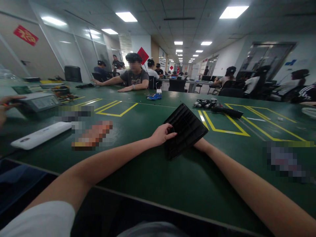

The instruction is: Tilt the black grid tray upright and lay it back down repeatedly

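A black ribbed panel, roughly rectangular with raised lines on the face towards me, is held tilted above the green table. At its left side, my left hand has its fingers bent and its thumb and fingertips against the ribbed face. Anything small between those fingertips is too dark to make out. My right hand grips the panel from behind at its lower right edge. The panel hides most of the right hand's fingers.
A white power strip and blurred-out objects lie left, near a metal box touched by another person's hand. Black cables and a dark rod lie beyond the panel. Yellow tape marks the table. A person sits opposite.
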`<control>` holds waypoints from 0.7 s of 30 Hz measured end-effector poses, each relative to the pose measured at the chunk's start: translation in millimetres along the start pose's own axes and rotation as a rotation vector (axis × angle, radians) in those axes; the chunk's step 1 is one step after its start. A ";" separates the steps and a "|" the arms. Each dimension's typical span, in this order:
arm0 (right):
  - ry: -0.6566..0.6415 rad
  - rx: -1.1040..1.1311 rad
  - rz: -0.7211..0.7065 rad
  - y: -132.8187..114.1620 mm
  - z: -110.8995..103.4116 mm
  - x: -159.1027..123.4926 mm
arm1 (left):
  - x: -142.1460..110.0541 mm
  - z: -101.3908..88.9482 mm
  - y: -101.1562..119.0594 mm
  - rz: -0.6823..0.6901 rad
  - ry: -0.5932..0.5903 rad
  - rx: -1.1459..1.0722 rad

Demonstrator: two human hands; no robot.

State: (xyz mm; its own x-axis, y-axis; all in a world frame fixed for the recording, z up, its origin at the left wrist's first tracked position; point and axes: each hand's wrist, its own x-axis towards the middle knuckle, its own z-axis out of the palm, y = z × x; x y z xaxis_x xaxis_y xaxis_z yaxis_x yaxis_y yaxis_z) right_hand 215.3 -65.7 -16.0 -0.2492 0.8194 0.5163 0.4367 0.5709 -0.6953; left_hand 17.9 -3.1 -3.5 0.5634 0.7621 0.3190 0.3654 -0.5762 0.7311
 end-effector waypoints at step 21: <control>-0.037 -0.224 -0.136 -3.4 10.6 5.9 | 10.5 -35.1 4.5 -0.677 0.224 -0.797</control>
State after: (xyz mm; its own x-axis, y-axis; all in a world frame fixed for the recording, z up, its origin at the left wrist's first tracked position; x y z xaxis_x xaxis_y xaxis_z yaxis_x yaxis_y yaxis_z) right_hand 203.1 -62.3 -15.9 -0.3483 0.7394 0.5761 0.5764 0.6536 -0.4905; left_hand -0.6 12.7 24.3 0.2460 0.9347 -0.2565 -0.0842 0.2843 0.9550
